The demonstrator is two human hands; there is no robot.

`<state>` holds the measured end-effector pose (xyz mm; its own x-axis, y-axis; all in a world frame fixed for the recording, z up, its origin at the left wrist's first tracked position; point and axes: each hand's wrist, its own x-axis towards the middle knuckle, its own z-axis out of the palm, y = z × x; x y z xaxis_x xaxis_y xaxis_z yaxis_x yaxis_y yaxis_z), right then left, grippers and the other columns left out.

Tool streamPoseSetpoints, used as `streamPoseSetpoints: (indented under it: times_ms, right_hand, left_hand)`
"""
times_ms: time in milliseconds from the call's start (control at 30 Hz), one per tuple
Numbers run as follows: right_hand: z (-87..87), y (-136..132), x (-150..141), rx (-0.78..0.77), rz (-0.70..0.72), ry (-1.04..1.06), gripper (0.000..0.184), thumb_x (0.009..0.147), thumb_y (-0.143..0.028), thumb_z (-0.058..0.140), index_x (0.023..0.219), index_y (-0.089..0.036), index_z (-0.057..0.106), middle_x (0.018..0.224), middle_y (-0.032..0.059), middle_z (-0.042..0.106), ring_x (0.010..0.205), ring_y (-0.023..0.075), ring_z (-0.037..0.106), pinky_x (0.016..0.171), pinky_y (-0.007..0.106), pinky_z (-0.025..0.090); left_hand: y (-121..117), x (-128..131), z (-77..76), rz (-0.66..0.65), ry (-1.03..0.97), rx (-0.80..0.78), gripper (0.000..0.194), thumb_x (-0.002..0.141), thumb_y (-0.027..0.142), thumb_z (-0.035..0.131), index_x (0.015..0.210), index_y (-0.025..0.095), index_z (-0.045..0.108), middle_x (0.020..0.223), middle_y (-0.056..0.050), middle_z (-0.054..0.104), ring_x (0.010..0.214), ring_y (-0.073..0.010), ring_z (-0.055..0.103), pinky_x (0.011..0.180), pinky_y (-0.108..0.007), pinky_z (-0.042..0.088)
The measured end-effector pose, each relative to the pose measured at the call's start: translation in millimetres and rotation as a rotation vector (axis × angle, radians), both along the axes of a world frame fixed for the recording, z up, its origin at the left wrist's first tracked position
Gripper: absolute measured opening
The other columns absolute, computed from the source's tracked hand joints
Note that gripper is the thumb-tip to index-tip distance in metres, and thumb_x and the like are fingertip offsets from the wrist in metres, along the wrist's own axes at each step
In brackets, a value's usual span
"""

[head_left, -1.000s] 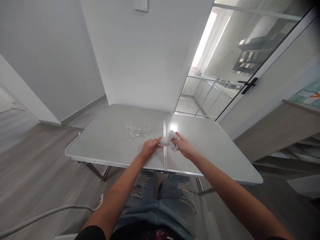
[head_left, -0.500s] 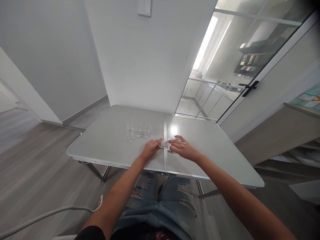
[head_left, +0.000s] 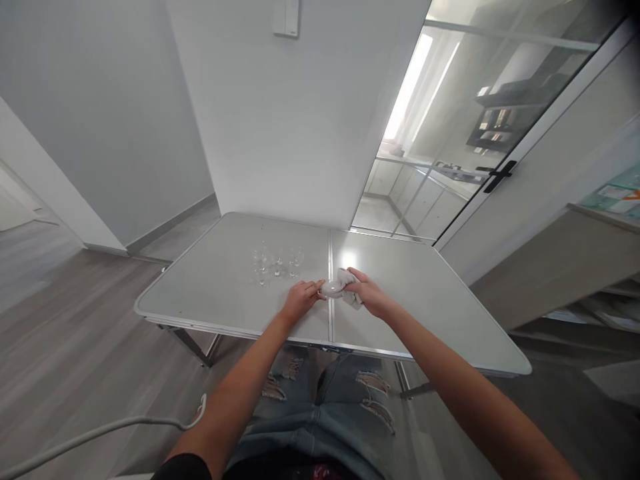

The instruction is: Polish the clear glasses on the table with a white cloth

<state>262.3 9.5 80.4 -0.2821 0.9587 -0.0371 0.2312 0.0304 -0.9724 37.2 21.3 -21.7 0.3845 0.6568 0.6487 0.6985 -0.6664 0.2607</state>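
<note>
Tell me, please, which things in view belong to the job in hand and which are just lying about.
Belonging:
glass, in the left hand
cloth, in the right hand
other glasses, probably
table, beneath them

Just about:
cable
wall box
door handle

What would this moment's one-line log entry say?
left hand: holding clear glass; right hand: gripping white cloth; table: more glassware

White cloth [head_left: 353, 301]; colourless glass [head_left: 331, 289]; pale grey tabletop [head_left: 405, 270].
</note>
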Motion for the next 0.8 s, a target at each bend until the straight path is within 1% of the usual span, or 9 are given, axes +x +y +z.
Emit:
streamPoseSetpoints:
  times_ms: [67,133,233,300,367,467,567,633,800]
  right_hand:
    - [-1.4,4,-1,-0.174,-0.111,0.159,0.023,0.063,-0.023,0.065,0.085,-0.022,0.056,0.076,-0.0015,0.057,0.069,0.0154,0.052,0.058,0.025,0.039]
    - [-5.7,6,-1,-0.281,-0.210,0.249,0.029,0.057,-0.021,0.066,0.085,-0.022,0.058,0.076,-0.0007,0.059,0.068,0.0161,0.053,0.058,0.026,0.040]
    - [-13.8,4,-2,-0.295,-0.254,0.272,0.033,0.056,-0.021,0.065,0.089,-0.023,0.060,0.079,0.0000,0.060,0.070,0.0173,0.054,0.059,0.027,0.041]
    - [-17.0,0,-4,-0.185,-0.247,0.217,0.032,0.061,-0.022,0.064,0.093,-0.024,0.059,0.085,0.0004,0.061,0.075,0.0180,0.055,0.062,0.027,0.041]
    - [-16.6,-5,-3,-0.001,-0.190,0.105,0.023,0.068,-0.022,0.060,0.091,-0.025,0.057,0.085,-0.0001,0.059,0.076,0.0174,0.053,0.064,0.027,0.040]
    - [-9.4,-8,2,0.314,0.047,-0.136,0.007,0.076,-0.017,0.051,0.078,-0.024,0.049,0.074,-0.0020,0.051,0.070,0.0160,0.046,0.066,0.028,0.037]
    - [1.0,-8,10,0.591,0.296,-0.415,0.016,0.075,-0.007,0.044,0.076,-0.023,0.046,0.071,-0.0019,0.050,0.069,0.0167,0.045,0.073,0.030,0.038]
    - [6.1,-7,13,0.736,0.392,-0.568,0.025,0.072,-0.001,0.040,0.080,-0.022,0.049,0.075,0.0004,0.055,0.076,0.0186,0.051,0.081,0.033,0.039]
    - [5.3,-7,19,0.947,0.418,-0.752,0.033,0.080,0.003,0.037,0.088,-0.022,0.057,0.090,0.0070,0.067,0.092,0.0221,0.059,0.091,0.038,0.040]
  left_hand:
    - [0,0,-1.2,-0.004,-0.012,0.001,0.038,0.095,0.043,0.059,0.125,0.019,0.063,0.085,-0.005,0.073,0.075,-0.0171,0.064,0.073,-0.029,0.046]
    - [1,0,-2.1,-0.012,-0.022,0.007,0.038,0.095,0.045,0.058,0.122,0.019,0.065,0.085,-0.005,0.073,0.075,-0.0172,0.064,0.073,-0.029,0.047]
    - [0,0,-1.4,-0.017,-0.043,0.016,0.036,0.095,0.045,0.059,0.118,0.019,0.067,0.082,-0.005,0.073,0.074,-0.0170,0.064,0.072,-0.029,0.047]
    - [-1,0,0.2,-0.022,-0.052,0.009,0.035,0.096,0.044,0.058,0.119,0.020,0.067,0.082,-0.005,0.073,0.073,-0.0169,0.064,0.071,-0.029,0.047]
    - [-3,0,1.7,-0.039,-0.049,-0.004,0.034,0.097,0.042,0.056,0.121,0.020,0.066,0.083,-0.005,0.072,0.075,-0.0170,0.065,0.071,-0.029,0.048]
    - [-4,0,2.4,-0.058,-0.023,-0.023,0.034,0.097,0.040,0.055,0.122,0.019,0.065,0.085,-0.007,0.073,0.075,-0.0177,0.066,0.072,-0.030,0.048]
    - [-4,0,2.5,-0.063,-0.010,-0.040,0.032,0.097,0.041,0.055,0.117,0.018,0.065,0.091,-0.008,0.073,0.079,-0.0188,0.067,0.073,-0.030,0.048]
    - [-5,1,3.6,-0.067,-0.020,-0.055,0.031,0.098,0.042,0.054,0.113,0.017,0.065,0.094,-0.008,0.073,0.081,-0.0191,0.068,0.073,-0.030,0.048]
    - [-9,0,9.1,-0.062,-0.029,-0.134,0.032,0.100,0.046,0.048,0.100,0.018,0.064,0.086,-0.006,0.071,0.078,-0.0179,0.067,0.070,-0.028,0.045]
